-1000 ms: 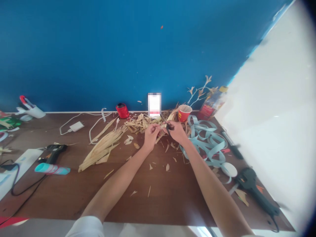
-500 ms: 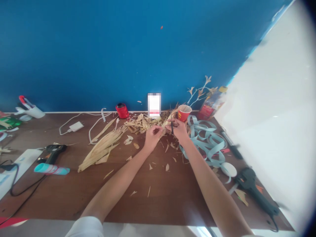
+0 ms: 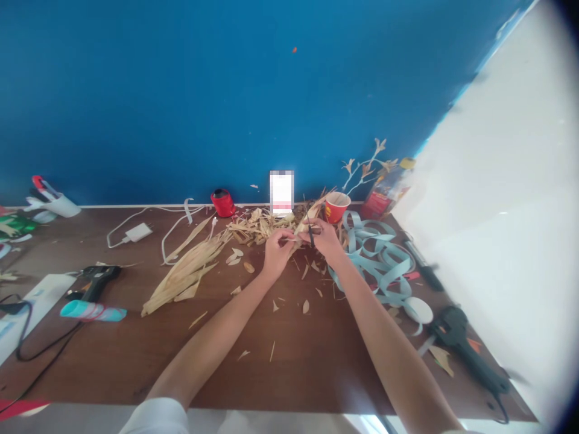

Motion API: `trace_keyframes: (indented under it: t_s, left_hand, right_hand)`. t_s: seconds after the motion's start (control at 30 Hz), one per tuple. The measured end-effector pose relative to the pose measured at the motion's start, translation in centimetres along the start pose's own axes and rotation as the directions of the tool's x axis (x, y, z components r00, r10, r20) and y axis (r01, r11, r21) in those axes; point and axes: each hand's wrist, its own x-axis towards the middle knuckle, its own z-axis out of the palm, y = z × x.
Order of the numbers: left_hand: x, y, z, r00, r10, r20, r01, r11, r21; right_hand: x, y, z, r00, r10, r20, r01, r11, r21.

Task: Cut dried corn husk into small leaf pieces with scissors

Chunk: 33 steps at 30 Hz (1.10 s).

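My left hand (image 3: 277,253) is closed in a pinch on a small pale piece of corn husk (image 3: 293,239), over the table. Close against its right side is my right hand (image 3: 326,238), with fingers curled round black scissors (image 3: 311,236). Their blades are mostly hidden by the fingers. The fingertips of both hands nearly meet at the pale piece. Behind the hands lies a heap of dry husk scraps (image 3: 253,226). A bundle of long husks (image 3: 185,274) rests to the left, and petal-shaped cuttings (image 3: 306,307) are scattered nearer to me.
A red paper cup (image 3: 337,208) and coiled light-blue ribbon (image 3: 384,265) are on the right. Two glue guns (image 3: 470,349) lie at the sides, one by a power strip (image 3: 36,307). A red can (image 3: 223,203) and a phone-like screen (image 3: 281,193) stand by the blue wall.
My right hand has shifted slightly left, closer to my left hand, and the scissors have tilted with it. The left hand keeps its pinch in nearly the same place.
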Motion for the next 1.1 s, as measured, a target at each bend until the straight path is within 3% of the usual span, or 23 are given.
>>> trace_keyframes:
  t_s: [0.3, 0.43, 0.57, 0.7, 0.83, 0.93, 1.1]
  left_hand:
    - [-0.1, 0.2, -0.1, 1.000, 0.024, -0.014, -0.024, 0.999, 0.046]
    - [-0.1, 0.2, -0.1, 1.000, 0.027, 0.002, -0.027, 0.999, 0.039]
    - [-0.1, 0.2, 0.0, 0.993, -0.102, 0.065, 0.104, 0.994, -0.037]
    - [-0.1, 0.6, 0.2, 0.982, -0.172, 0.079, 0.176, 0.983, -0.052]
    - [-0.2, 1.0, 0.3, 0.992, -0.087, 0.090, 0.083, 0.996, 0.045]
    - [-0.1, 1.0, 0.2, 0.993, -0.014, 0.120, 0.000, 0.993, 0.116]
    - [-0.1, 0.7, 0.2, 0.985, -0.007, 0.170, -0.018, 0.989, 0.149]
  right_hand:
    - [0.2, 0.5, -0.4, 0.980, 0.016, 0.200, -0.022, 0.999, 0.031]
    - [0.5, 0.9, -0.5, 0.989, -0.030, 0.145, 0.033, 0.999, -0.019]
    - [1.0, 1.2, -1.0, 0.992, -0.091, 0.085, 0.099, 0.991, -0.088]
    - [1.0, 0.9, -1.6, 0.981, -0.121, 0.154, 0.149, 0.972, -0.184]
    - [0.5, 0.2, -1.7, 0.959, -0.171, 0.228, 0.232, 0.933, -0.275]
    - [0.3, -0.1, -1.5, 0.954, -0.234, 0.187, 0.286, 0.899, -0.332]
    - [0.7, 0.2, -1.4, 0.947, -0.292, 0.132, 0.320, 0.885, -0.338]
